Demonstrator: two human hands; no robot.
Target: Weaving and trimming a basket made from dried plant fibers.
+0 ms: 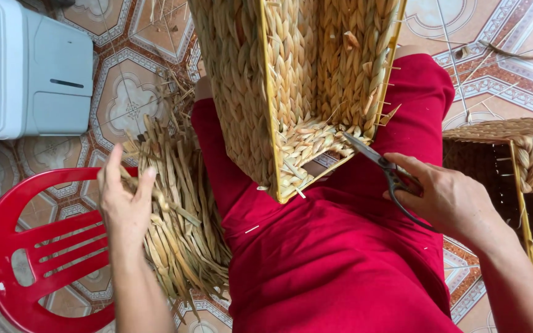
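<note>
A woven straw basket (291,80) with a yellow frame rests on my lap, which is covered in red cloth (334,259). My right hand (448,197) grips black scissors (380,166) whose blades point at the basket's lower edge. My left hand (124,203) reaches into a bundle of braided straw strands (183,222) lying to my left, its fingers pinching one strand.
A red plastic chair (29,259) stands at the lower left under the straw. A grey-white appliance (26,68) sits at the upper left. Another woven basket (525,185) stands at the right on the patterned tile floor (124,98), where loose straw scraps lie.
</note>
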